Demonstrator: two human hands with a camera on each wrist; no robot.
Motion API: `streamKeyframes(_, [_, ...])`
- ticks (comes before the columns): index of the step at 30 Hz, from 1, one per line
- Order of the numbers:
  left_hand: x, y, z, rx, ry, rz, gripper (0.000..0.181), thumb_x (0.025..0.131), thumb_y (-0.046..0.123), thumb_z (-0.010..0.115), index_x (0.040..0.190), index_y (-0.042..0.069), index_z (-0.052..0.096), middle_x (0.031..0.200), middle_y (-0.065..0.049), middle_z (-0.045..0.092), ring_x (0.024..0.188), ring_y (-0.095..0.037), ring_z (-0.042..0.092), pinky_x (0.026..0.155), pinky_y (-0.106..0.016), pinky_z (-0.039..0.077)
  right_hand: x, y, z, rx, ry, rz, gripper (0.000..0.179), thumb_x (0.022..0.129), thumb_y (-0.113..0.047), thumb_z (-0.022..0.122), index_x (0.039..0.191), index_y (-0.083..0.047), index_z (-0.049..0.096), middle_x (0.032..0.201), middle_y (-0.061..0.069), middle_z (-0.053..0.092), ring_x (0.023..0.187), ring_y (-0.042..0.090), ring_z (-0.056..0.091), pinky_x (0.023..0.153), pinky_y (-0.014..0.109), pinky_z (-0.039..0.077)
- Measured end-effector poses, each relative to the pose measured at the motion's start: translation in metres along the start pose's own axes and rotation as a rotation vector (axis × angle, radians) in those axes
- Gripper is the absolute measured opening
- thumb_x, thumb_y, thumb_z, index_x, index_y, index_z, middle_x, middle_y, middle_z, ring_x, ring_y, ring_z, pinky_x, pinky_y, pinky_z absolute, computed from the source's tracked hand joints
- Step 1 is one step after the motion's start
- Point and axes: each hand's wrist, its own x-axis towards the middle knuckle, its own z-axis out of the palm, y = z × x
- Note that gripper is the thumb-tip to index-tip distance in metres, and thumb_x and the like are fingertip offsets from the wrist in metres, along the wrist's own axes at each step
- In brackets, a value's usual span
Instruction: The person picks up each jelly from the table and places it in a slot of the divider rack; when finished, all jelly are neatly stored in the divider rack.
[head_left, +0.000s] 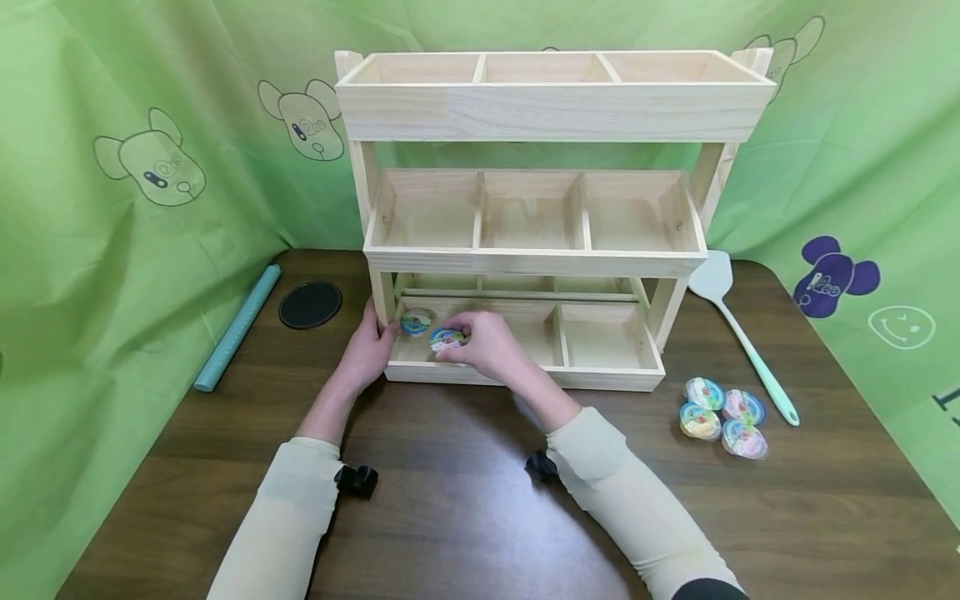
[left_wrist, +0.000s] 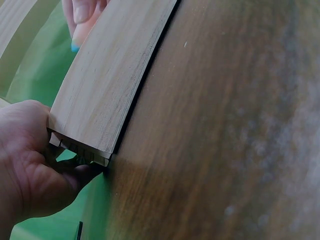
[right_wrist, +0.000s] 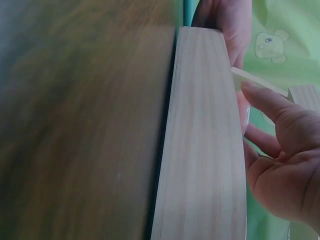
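My right hand (head_left: pixel 491 342) pinches a small lidded jelly cup (head_left: pixel 447 339) by its edge, low in the left part of the wooden rack's (head_left: pixel 517 262) bottom tier. Beside it, a second jelly cup (head_left: pixel 416 322) sits in that tier's left corner. At the rack's lower left end, my left hand (head_left: pixel 365 348) grips the side of the bottom tier. In the left wrist view, the left hand (left_wrist: pixel 35 160) wraps around the end of the tier's front board (left_wrist: pixel 107 80). The right wrist view has the right hand's thumb and fingers (right_wrist: pixel 270 102) behind this board, partly hidden.
Several jelly cups (head_left: pixel 723 417) stand in a cluster at the table's right. A pale spatula (head_left: pixel 750 337) lies behind them. On the left are a round black disc (head_left: pixel 310 305) and a teal rod (head_left: pixel 237 327). Green cloth (head_left: pixel 187 250) hangs behind and at both sides.
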Motion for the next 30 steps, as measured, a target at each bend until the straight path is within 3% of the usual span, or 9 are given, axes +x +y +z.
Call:
streamKeyframes(8, [0.002, 0.0, 0.001, 0.003, 0.008, -0.017, 0.069, 0.108, 0.016, 0.042, 0.163, 0.008, 0.001, 0.159, -0.03, 0.027, 0.142, -0.043, 0.033, 0.116, -0.054, 0.027, 0.011, -0.004, 0.004, -0.044, -0.042, 0.034, 0.046, 0.08, -0.02, 0.086, 0.122, -0.005, 0.072, 0.102, 0.007, 0.074, 0.091, 0.019, 0.065, 0.085, 0.033, 0.052])
streamKeyframes(15, [0.002, -0.002, 0.001, 0.0, 0.013, -0.009, 0.069, 0.108, 0.015, 0.042, 0.163, 0.008, 0.0, 0.159, -0.03, 0.027, 0.142, -0.042, 0.034, 0.116, -0.053, 0.027, 0.02, -0.004, 0.014, -0.164, -0.072, -0.076, 0.041, 0.08, -0.016, 0.085, 0.117, -0.003, 0.074, 0.093, 0.005, 0.073, 0.083, 0.019, 0.064, 0.079, 0.03, 0.052])
streamKeyframes(19, [0.001, -0.001, 0.001, -0.007, 0.005, -0.01, 0.069, 0.108, 0.015, 0.042, 0.163, 0.009, -0.001, 0.16, -0.029, 0.025, 0.143, -0.041, 0.033, 0.116, -0.053, 0.027, 0.023, -0.004, 0.019, -0.224, -0.078, -0.097, 0.04, 0.079, -0.017, 0.086, 0.114, -0.002, 0.074, 0.093, 0.006, 0.073, 0.084, 0.02, 0.065, 0.081, 0.031, 0.052])
streamKeyframes(30, [0.0, 0.0, -0.001, 0.005, 0.007, -0.019, 0.069, 0.109, 0.016, 0.041, 0.163, 0.009, -0.001, 0.161, -0.028, 0.023, 0.144, -0.041, 0.031, 0.116, -0.053, 0.027, 0.023, -0.006, 0.019, -0.236, -0.093, -0.08, 0.043, 0.08, -0.019, 0.087, 0.117, -0.001, 0.072, 0.096, 0.007, 0.073, 0.088, 0.022, 0.065, 0.085, 0.034, 0.052])
